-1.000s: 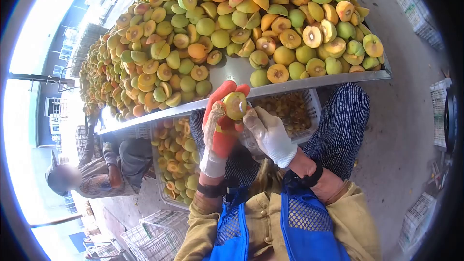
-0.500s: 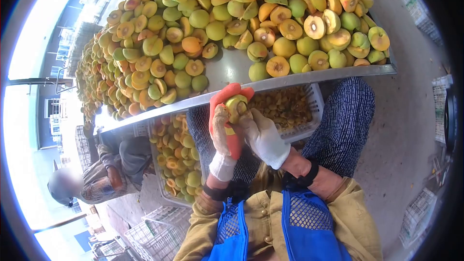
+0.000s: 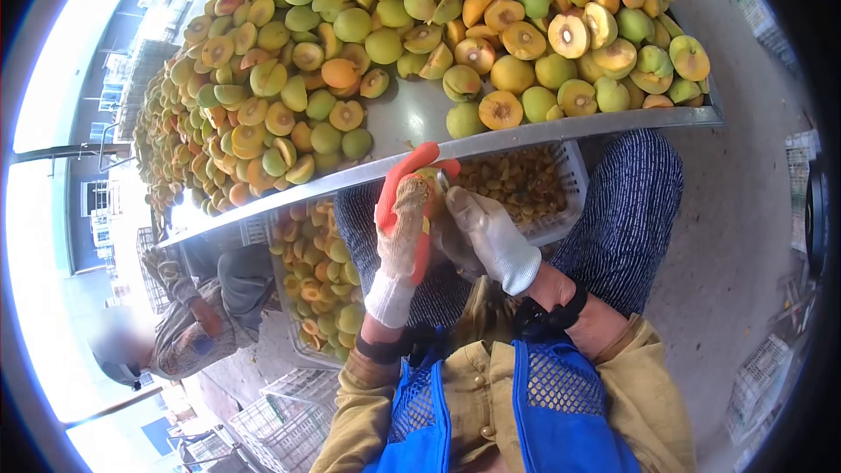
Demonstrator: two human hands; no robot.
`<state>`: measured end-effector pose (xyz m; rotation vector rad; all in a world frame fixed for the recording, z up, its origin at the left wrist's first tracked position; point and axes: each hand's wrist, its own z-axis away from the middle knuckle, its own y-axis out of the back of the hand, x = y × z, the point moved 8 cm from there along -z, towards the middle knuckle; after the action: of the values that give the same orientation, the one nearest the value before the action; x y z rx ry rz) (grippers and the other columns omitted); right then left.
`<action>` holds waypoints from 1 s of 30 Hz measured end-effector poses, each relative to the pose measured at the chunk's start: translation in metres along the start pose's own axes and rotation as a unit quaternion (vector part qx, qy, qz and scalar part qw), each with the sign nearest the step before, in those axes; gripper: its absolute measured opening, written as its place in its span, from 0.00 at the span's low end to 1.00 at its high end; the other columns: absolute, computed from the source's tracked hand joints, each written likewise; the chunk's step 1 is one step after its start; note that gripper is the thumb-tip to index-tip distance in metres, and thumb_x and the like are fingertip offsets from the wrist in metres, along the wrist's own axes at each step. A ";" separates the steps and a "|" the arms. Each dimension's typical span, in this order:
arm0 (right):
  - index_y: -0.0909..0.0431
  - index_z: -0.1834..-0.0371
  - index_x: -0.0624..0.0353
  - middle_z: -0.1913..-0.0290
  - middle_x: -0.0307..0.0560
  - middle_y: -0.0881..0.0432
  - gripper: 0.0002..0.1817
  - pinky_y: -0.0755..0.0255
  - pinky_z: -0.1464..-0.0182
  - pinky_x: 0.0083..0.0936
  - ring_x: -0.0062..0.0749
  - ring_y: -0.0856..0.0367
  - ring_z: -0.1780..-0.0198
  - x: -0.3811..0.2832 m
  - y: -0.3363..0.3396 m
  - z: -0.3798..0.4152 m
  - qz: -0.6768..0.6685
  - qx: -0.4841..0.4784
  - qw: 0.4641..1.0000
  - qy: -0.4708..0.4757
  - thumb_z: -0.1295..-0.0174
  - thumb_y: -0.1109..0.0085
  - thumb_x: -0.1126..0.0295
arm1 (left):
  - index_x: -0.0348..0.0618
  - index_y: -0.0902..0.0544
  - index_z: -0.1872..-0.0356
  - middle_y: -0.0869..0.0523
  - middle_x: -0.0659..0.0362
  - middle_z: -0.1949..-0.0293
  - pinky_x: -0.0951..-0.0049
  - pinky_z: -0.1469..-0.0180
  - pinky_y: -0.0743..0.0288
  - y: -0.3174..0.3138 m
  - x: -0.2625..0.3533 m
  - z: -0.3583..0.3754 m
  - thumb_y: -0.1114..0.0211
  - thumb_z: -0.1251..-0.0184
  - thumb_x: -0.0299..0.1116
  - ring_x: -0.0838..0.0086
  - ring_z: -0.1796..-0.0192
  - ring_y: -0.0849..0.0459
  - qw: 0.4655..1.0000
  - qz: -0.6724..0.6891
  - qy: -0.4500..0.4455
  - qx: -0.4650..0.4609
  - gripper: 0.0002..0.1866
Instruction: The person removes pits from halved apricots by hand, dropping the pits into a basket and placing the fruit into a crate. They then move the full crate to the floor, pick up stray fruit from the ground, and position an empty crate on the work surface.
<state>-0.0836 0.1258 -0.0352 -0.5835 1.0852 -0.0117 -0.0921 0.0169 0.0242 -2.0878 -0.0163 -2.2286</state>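
My left hand, in a white glove with an orange-red palm, is wrapped round a yellow-green fruit just below the table's metal edge. Close against that fruit, my right hand in a white glove is closed; something small and metallic seems to show at its fingertips, too small to make out. Many whole and halved green, yellow and orange fruits are heaped on the table above both hands. Below them, between my knees, is a white crate of small brownish-orange pieces.
Another crate full of halved fruit stands left of my legs. Farther left a co-worker sits by the table. Stacked white crates are at the lower left, with more crates along the right side.
Both hands have shifted slightly, and my left hand has turned so that its back shows more and the fruit less. The co-worker has leaned a little lower.
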 end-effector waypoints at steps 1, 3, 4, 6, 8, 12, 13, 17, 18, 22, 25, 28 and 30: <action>0.20 0.54 0.59 0.75 0.38 0.20 0.29 0.39 0.84 0.20 0.16 0.31 0.85 0.001 0.003 0.001 -0.005 0.002 1.000 -0.015 0.23 0.52 0.40 | 0.40 0.28 0.29 0.16 0.51 0.40 0.68 0.40 0.23 0.002 0.001 0.001 0.42 0.22 0.43 0.66 0.42 0.15 0.999 -0.046 -0.019 0.015 0.27; 0.20 0.56 0.59 0.76 0.38 0.21 0.30 0.40 0.84 0.18 0.16 0.32 0.86 -0.005 0.009 0.001 -0.004 0.014 1.000 -0.006 0.23 0.52 0.39 | 0.42 0.29 0.29 0.16 0.50 0.39 0.70 0.47 0.19 0.003 -0.003 0.003 0.41 0.24 0.40 0.66 0.45 0.14 0.997 -0.068 0.037 0.016 0.26; 0.20 0.57 0.59 0.77 0.38 0.21 0.30 0.40 0.84 0.18 0.15 0.32 0.85 -0.008 0.011 0.002 -0.010 0.015 1.000 -0.004 0.23 0.52 0.39 | 0.43 0.30 0.29 0.16 0.50 0.39 0.71 0.52 0.17 0.005 -0.003 0.007 0.40 0.25 0.37 0.66 0.47 0.14 0.993 -0.045 0.112 0.000 0.26; 0.20 0.60 0.59 0.78 0.36 0.22 0.29 0.39 0.82 0.16 0.15 0.31 0.83 -0.017 0.010 0.004 -0.043 0.021 0.999 0.013 0.23 0.51 0.40 | 0.44 0.29 0.33 0.17 0.48 0.39 0.72 0.67 0.16 0.010 -0.003 0.013 0.37 0.27 0.34 0.63 0.52 0.12 0.974 0.014 0.225 -0.031 0.23; 0.21 0.61 0.58 0.78 0.34 0.23 0.28 0.38 0.80 0.16 0.14 0.30 0.81 -0.017 0.010 0.007 -0.052 0.035 0.998 0.019 0.23 0.50 0.41 | 0.43 0.28 0.38 0.17 0.47 0.40 0.71 0.68 0.15 0.012 -0.004 0.011 0.35 0.28 0.32 0.60 0.52 0.11 0.974 0.140 0.180 0.015 0.21; 0.22 0.62 0.59 0.77 0.35 0.25 0.23 0.35 0.75 0.19 0.15 0.29 0.77 -0.014 -0.001 0.022 0.047 0.035 0.995 0.079 0.22 0.47 0.48 | 0.42 0.27 0.46 0.16 0.47 0.43 0.66 0.67 0.12 0.020 -0.007 0.008 0.32 0.30 0.27 0.54 0.49 0.11 0.960 0.251 0.086 0.088 0.17; 0.22 0.61 0.60 0.77 0.38 0.24 0.22 0.33 0.74 0.22 0.17 0.28 0.77 -0.017 -0.006 0.026 0.066 0.040 0.992 0.099 0.22 0.46 0.50 | 0.42 0.27 0.46 0.16 0.47 0.43 0.65 0.66 0.11 0.023 -0.011 0.009 0.32 0.31 0.26 0.55 0.48 0.11 0.958 0.259 0.076 0.102 0.16; 0.23 0.59 0.61 0.76 0.48 0.23 0.20 0.25 0.68 0.31 0.30 0.22 0.74 -0.013 -0.011 0.027 0.162 0.044 0.976 0.138 0.22 0.45 0.53 | 0.39 0.24 0.46 0.16 0.48 0.43 0.56 0.49 0.12 0.030 -0.024 0.014 0.35 0.27 0.27 0.58 0.42 0.14 0.940 0.293 0.038 0.169 0.13; 0.23 0.59 0.61 0.75 0.51 0.23 0.19 0.24 0.66 0.33 0.35 0.19 0.73 -0.016 -0.014 0.030 0.163 0.032 0.977 0.133 0.22 0.45 0.53 | 0.38 0.24 0.44 0.16 0.48 0.43 0.54 0.44 0.15 0.029 -0.019 0.012 0.36 0.27 0.28 0.59 0.40 0.16 0.944 0.289 0.011 0.156 0.14; 0.23 0.57 0.61 0.69 0.59 0.18 0.18 0.23 0.63 0.40 0.55 0.14 0.65 -0.004 -0.014 0.020 0.197 0.040 0.975 0.090 0.23 0.44 0.54 | 0.36 0.23 0.39 0.17 0.49 0.41 0.46 0.31 0.24 0.012 -0.003 0.010 0.36 0.25 0.31 0.60 0.36 0.19 0.958 0.271 -0.034 0.085 0.18; 0.24 0.58 0.62 0.66 0.64 0.17 0.18 0.23 0.62 0.44 0.66 0.15 0.59 -0.007 -0.015 0.017 0.178 0.051 0.976 0.111 0.24 0.44 0.55 | 0.38 0.21 0.39 0.18 0.48 0.39 0.41 0.29 0.27 0.000 -0.004 0.012 0.39 0.22 0.38 0.58 0.34 0.20 0.971 0.234 -0.017 0.053 0.18; 0.26 0.59 0.62 0.65 0.65 0.17 0.18 0.23 0.62 0.46 0.67 0.16 0.59 0.002 -0.010 0.016 0.233 0.046 0.964 0.121 0.24 0.44 0.56 | 0.41 0.21 0.44 0.16 0.46 0.41 0.36 0.33 0.25 -0.001 -0.018 0.013 0.43 0.19 0.42 0.56 0.37 0.17 0.957 0.282 0.049 0.039 0.16; 0.27 0.59 0.62 0.66 0.66 0.18 0.17 0.23 0.62 0.48 0.68 0.16 0.59 0.007 -0.010 0.018 0.207 0.053 0.971 0.111 0.24 0.45 0.56 | 0.39 0.20 0.47 0.15 0.48 0.47 0.42 0.38 0.19 -0.004 -0.019 0.011 0.38 0.23 0.38 0.60 0.44 0.14 0.950 0.290 0.091 0.072 0.14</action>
<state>-0.0625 0.1229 -0.0300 -0.2538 1.3990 0.2316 -0.0799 0.0223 0.0065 -1.5402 0.3831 -1.9648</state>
